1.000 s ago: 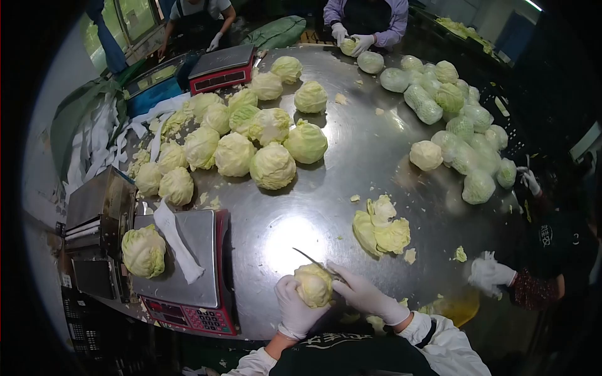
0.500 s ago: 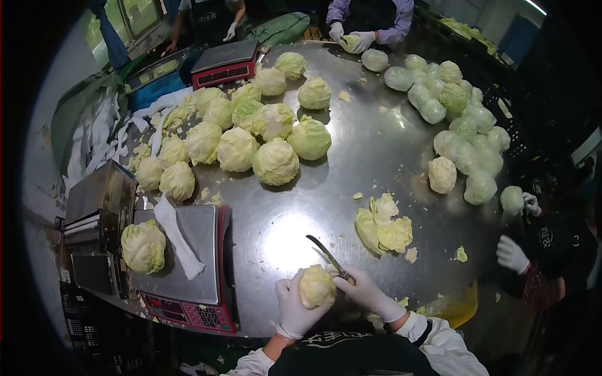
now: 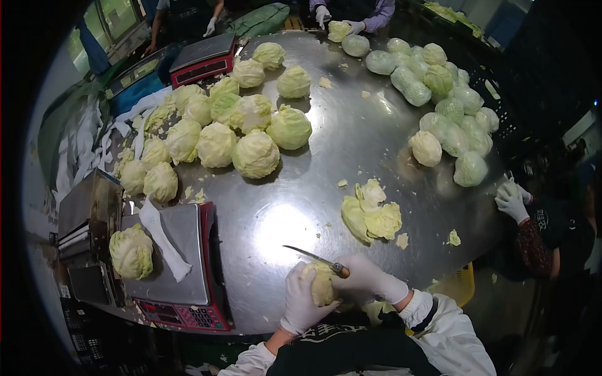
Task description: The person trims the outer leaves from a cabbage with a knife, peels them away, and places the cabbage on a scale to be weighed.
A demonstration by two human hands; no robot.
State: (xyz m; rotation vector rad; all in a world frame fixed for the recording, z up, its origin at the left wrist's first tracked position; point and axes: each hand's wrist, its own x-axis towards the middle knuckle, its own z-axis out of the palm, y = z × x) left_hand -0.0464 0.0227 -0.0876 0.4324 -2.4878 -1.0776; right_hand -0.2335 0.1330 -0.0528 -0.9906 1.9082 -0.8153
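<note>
At the table's near edge my white-gloved left hand (image 3: pixel 305 304) is wrapped round the left side of a small pale cabbage (image 3: pixel 323 285). My right hand (image 3: pixel 364 279), also gloved, grips the handle of a curved knife (image 3: pixel 313 257) beside the cabbage's right side. The blade points up and left, passing above the cabbage. Loose cabbage leaves (image 3: pixel 371 216) lie on the metal table ahead of my right hand. On the left, a cabbage (image 3: pixel 131 252) and a white strip of cloth (image 3: pixel 163 241) rest on a scale (image 3: pixel 194 276).
Several unwrapped cabbages (image 3: pixel 256 154) stand at the centre left, wrapped ones (image 3: pixel 451 135) at the right. A second scale (image 3: pixel 204 56) stands far left. Across the table a person (image 3: pixel 357 12) handles a cabbage. Another person's gloved hands (image 3: pixel 512 200) are at the right edge.
The knife has shifted left and turned flatter across the cabbage. My right hand has rolled over. The person at right has brought both hands together, and the view has shifted slightly.
</note>
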